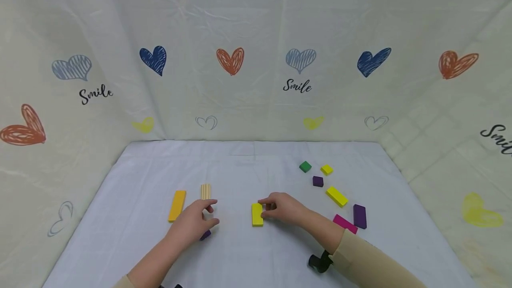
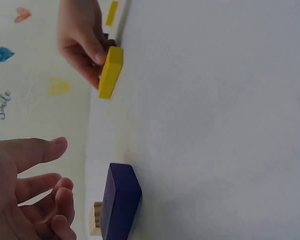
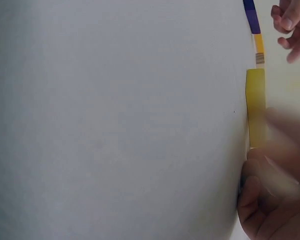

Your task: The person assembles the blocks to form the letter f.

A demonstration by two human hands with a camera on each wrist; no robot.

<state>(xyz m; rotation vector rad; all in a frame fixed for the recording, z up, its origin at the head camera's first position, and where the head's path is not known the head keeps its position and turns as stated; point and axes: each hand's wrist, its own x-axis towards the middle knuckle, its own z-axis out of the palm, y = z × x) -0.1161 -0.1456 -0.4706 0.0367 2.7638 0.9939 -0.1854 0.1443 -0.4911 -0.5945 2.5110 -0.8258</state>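
In the head view a yellow rectangular block (image 1: 257, 218) lies on the white cloth near the middle. My right hand (image 1: 286, 209) pinches it at its right side, thumb and fingertips on the edge. From the left wrist view, the right hand (image 2: 82, 40) is seen at the same yellow block (image 2: 111, 73). My left hand (image 1: 191, 222) hovers with loosely bent fingers and holds nothing. Just beneath it is a dark purple block (image 1: 205, 235), partly covered by the hand. A pale ribbed wooden block (image 1: 206, 191) lies beyond its fingers, and an orange block (image 1: 177, 206) to its left.
On the right lie a green block (image 1: 305, 166), small yellow block (image 1: 326, 170), small purple block (image 1: 318, 182), longer yellow block (image 1: 337, 196), purple block (image 1: 359, 216) and magenta block (image 1: 345, 224). A black object (image 1: 318, 263) sits by the right sleeve. A heart-printed curtain stands behind.
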